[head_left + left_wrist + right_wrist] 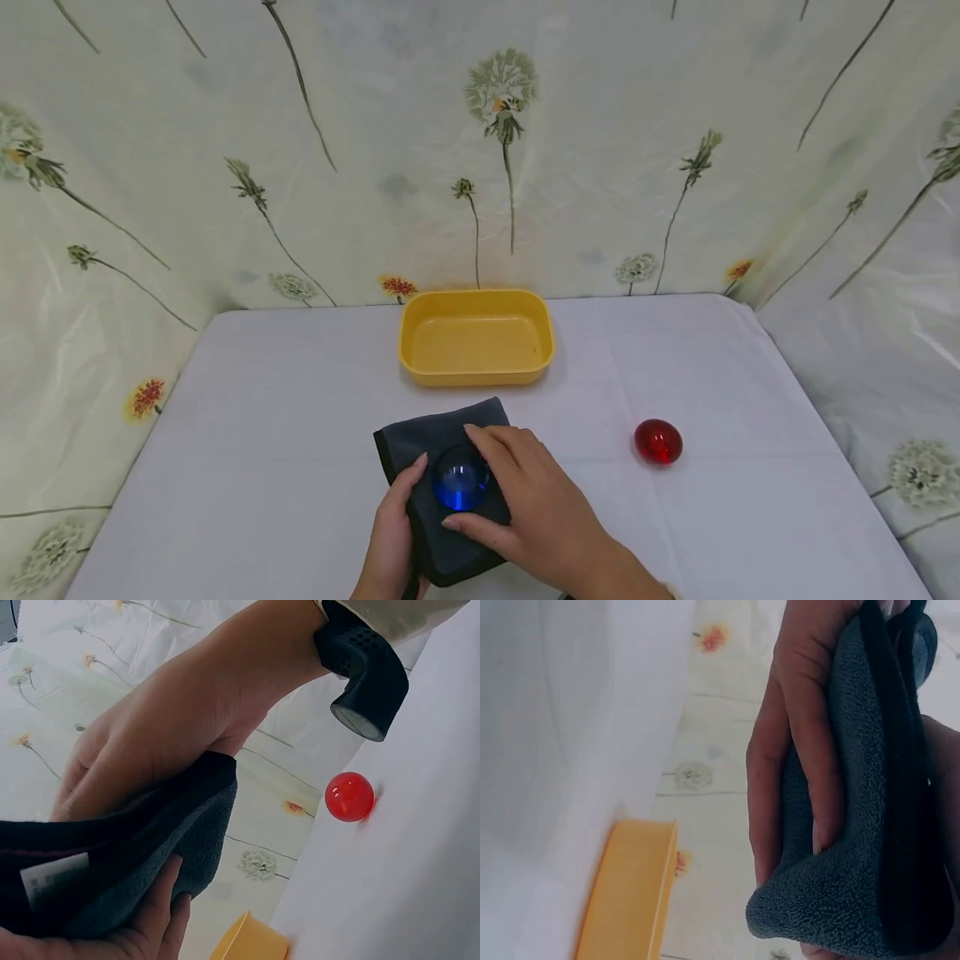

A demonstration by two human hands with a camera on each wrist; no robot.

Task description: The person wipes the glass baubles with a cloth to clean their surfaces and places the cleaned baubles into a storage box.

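My left hand (392, 525) grips a folded dark grey cloth (472, 554) with black edging, thumb on top and fingers underneath. In the left wrist view a white label (55, 876) shows on the cloth (202, 832). A clear blue ball (459, 478) sits against the upper face of the cloth, between both hands. My right hand (543, 508) holds the ball from the right, thumb at its near side and fingertips at its far side. The ball is hidden in both wrist views. Left-hand fingers (814, 765) press along the cloth's underside in the right wrist view.
A shiny red ball (658, 442) lies on the white tablecloth (247, 467), to the right of the hands. Beyond the cloth, near the table's back edge, stands a yellow rectangular container (476, 379). A flower-patterned curtain (375, 150) hangs behind and at both sides.
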